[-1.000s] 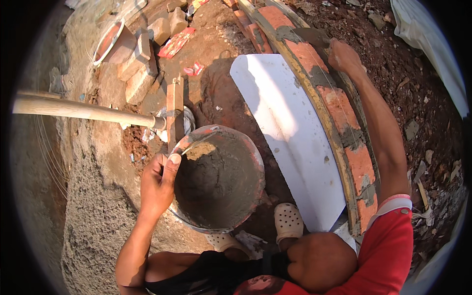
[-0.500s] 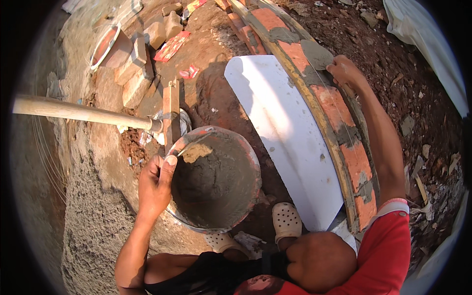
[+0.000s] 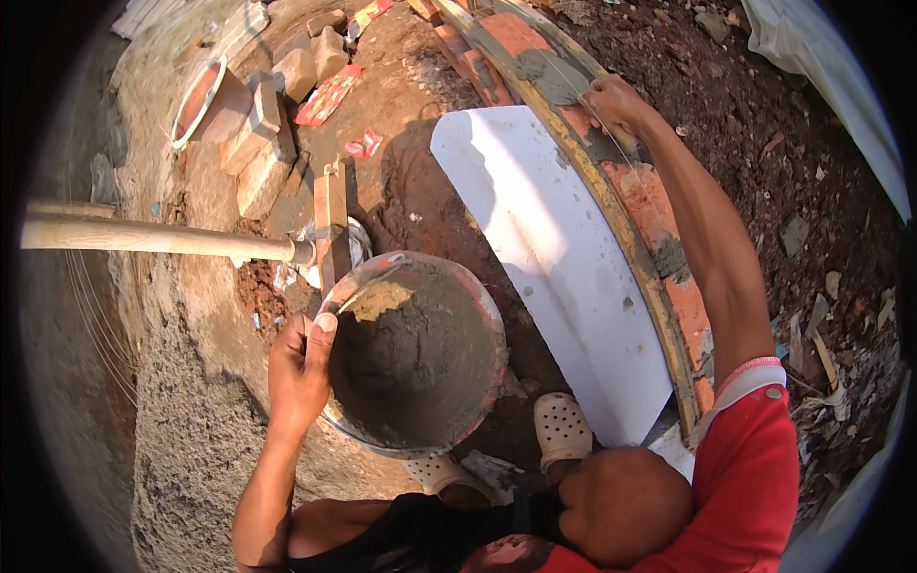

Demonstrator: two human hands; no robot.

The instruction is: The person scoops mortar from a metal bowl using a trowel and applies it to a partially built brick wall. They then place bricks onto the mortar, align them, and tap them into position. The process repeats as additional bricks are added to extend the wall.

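My left hand is closed on the near-left rim of a round bucket, thumb lying along the edge. Inside is wet grey mortar, with a sandy brown patch near the far-left side. My right arm reaches far forward over a row of red bricks with mortar between them. In my right hand is a trowel, its blade coated in mortar and over the far bricks; the grip hides its handle. A thin string runs along the bricks.
Long wooden boards flank the brick row. Beside it lies a white panel. A wooden pole enters from the left, near an upright piece of wood. Further off are loose bricks and a tipped bucket.
My right hand and the trowel have moved left and slightly farther away, over the far bricks. My left hand keeps its grip on the bucket rim.
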